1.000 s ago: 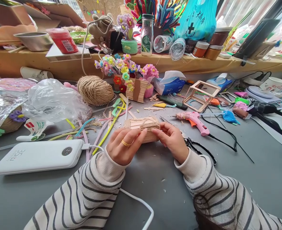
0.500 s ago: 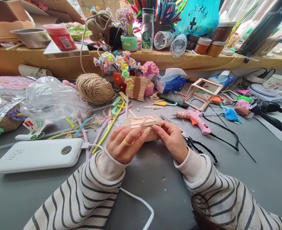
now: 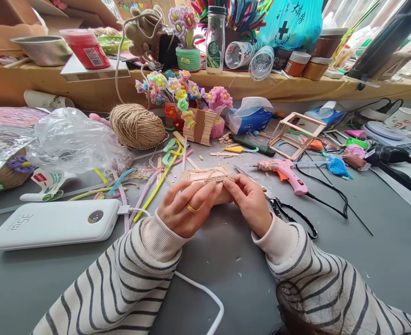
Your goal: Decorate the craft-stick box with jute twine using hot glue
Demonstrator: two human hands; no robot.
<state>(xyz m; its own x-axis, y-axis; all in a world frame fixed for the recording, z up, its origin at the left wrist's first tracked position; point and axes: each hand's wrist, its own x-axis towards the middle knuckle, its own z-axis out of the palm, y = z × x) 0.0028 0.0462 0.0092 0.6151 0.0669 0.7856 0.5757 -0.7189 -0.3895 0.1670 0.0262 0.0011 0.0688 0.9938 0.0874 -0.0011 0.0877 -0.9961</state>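
Between my hands is a small craft-stick box (image 3: 200,176) with jute twine (image 3: 216,173) along its top edge. My left hand (image 3: 186,209), with a ring on one finger, is closed at the box's near side, its fingertips pressed on the twine. At the right end, my right hand (image 3: 250,202) pinches the edge with thumb and forefinger, close to the left fingertips. Fingers cover much of the near wall. A pink hot glue gun (image 3: 287,174) lies on its side to the right, and a ball of twine (image 3: 136,125) sits behind to the left.
A white power bank (image 3: 52,224) with a cable lies at the left. Beyond the hands are pipe cleaners (image 3: 158,181), a stick frame (image 3: 296,135), black-handled pliers (image 3: 292,216) and pipe-cleaner flowers (image 3: 174,90). A shelf (image 3: 97,86) with jars and a bottle runs along the back.
The left fingers have shifted slightly right and up along the twine, now nearer the right fingertips. The right hand keeps its pinch, and the view has tilted a little.
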